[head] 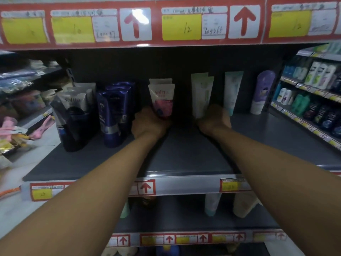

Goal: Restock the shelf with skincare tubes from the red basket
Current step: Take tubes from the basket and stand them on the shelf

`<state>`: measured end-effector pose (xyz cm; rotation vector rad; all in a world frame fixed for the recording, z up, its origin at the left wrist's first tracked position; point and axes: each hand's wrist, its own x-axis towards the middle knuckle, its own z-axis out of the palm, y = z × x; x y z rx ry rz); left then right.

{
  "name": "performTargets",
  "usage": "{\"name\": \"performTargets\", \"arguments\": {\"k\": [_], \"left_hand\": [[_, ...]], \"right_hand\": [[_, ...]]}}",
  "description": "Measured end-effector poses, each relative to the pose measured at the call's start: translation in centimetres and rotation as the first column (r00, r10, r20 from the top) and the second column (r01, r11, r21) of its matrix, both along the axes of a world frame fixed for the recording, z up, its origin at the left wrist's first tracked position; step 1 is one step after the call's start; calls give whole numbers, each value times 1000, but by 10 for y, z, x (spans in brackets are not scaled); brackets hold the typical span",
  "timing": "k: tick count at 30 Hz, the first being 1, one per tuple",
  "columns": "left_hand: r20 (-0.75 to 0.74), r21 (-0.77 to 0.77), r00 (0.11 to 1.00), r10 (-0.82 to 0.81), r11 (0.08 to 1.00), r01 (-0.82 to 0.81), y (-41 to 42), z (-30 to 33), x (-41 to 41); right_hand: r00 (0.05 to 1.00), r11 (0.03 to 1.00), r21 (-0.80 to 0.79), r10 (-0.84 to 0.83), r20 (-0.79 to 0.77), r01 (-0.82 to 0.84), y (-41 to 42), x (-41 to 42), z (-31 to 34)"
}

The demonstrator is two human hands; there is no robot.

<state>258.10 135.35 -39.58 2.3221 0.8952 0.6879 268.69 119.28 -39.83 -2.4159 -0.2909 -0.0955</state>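
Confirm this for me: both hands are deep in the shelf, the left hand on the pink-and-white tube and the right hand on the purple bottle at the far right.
Not quite. The head view shows the right hand at the pale green tube, not the purple bottle, which stands untouched. The left hand is indeed on the pink-and-white tube, both deep in the shelf.

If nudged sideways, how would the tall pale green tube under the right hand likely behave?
The pale green tube stands tall and narrow on its cap, already leaning, so it probably tips easily. Its flat crimped top suggests a soft, squeezable body. The right hand grips its base, which likely steadies it.
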Motion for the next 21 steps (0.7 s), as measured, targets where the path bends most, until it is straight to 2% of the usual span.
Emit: {"name": "performTargets", "arguments": {"k": [11,21], "left_hand": [[75,-74,996,-39,996,44,7,-13,9],[94,-68,994,-51,996,57,16,-17,15]], "right_hand": [[995,996,88,-24,95,16,3,5,-13],[994,998,55,-8,108,2,4,11,-15]]}}
